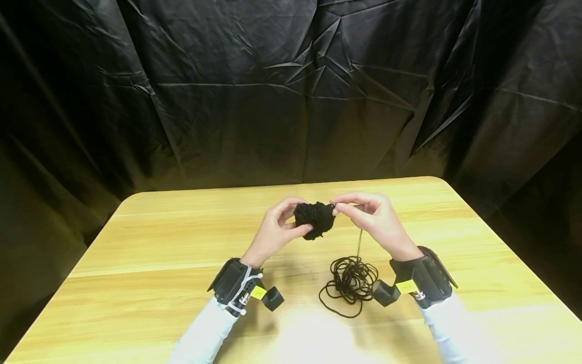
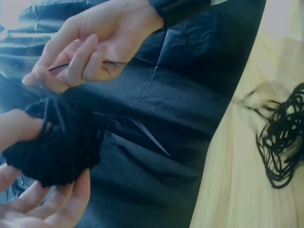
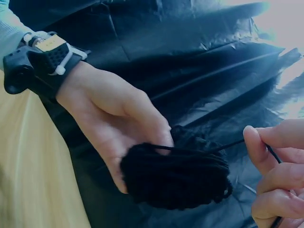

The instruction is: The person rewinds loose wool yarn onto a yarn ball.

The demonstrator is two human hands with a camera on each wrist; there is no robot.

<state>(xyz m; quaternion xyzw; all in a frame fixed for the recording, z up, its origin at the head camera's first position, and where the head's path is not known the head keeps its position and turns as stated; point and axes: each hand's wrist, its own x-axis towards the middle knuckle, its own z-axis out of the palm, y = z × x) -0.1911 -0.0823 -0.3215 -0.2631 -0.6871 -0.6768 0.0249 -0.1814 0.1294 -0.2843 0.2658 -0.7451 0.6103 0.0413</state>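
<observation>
A ball of black yarn [image 1: 316,220] is held above the table between the thumb and fingers of my left hand [image 1: 277,227]. Close on its right, my right hand [image 1: 375,217] pinches the yarn strand [image 3: 232,144] between thumb and forefinger. In the right wrist view that strand runs taut from the ball to the fingertips and on through the curled fingers. From the right hand the yarn hangs down to a loose, tangled pile of yarn [image 1: 352,280] on the table. The left wrist view shows the left thumb pressed on the top of the yarn ball [image 2: 57,147].
The light wooden table [image 1: 150,242] spreads beneath both hands. Behind its far edge hangs a creased black sheet [image 1: 236,116]. Each wrist wears a black camera mount, and the right one [image 1: 386,293] sits just beside the loose yarn pile.
</observation>
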